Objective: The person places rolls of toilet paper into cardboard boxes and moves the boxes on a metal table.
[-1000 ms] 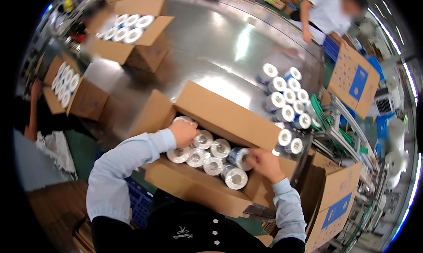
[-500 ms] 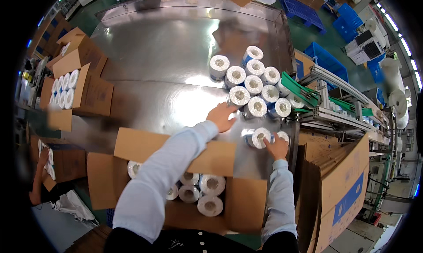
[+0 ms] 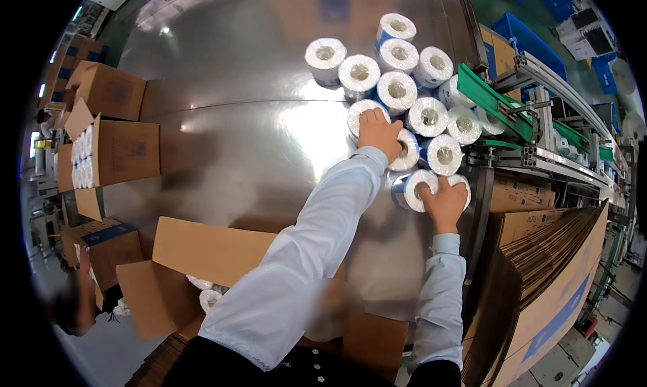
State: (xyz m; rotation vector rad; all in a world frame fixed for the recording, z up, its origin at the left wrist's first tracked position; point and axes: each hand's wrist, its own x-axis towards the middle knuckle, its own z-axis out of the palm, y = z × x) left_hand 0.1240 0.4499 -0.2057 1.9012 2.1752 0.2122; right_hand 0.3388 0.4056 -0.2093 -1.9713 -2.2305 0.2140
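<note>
Several white rolls with cardboard cores [image 3: 397, 90] stand packed together at the far right of a shiny steel table [image 3: 222, 138]. My left hand [image 3: 379, 134] lies on top of the nearest rolls, fingers curled over one of them [image 3: 364, 112]. My right hand [image 3: 445, 200] grips a roll with a blue wrapper [image 3: 412, 189] at the cluster's near edge. Below my arms an open cardboard box [image 3: 202, 252] shows a few rolls [image 3: 210, 298] inside, mostly hidden by my left sleeve.
Open boxes filled with rolls [image 3: 108, 151] line the table's left side. A green conveyor frame [image 3: 512, 117] feeds rolls in from the right. Flat cardboard sheets [image 3: 552, 272] are stacked at lower right. Blue crates [image 3: 539, 37] stand beyond. Another person's arm [image 3: 77, 299] shows at lower left.
Both hands left the box near me and reached out across the table to the cluster of rolls. My left hand settled on the rolls and my right closed on one.
</note>
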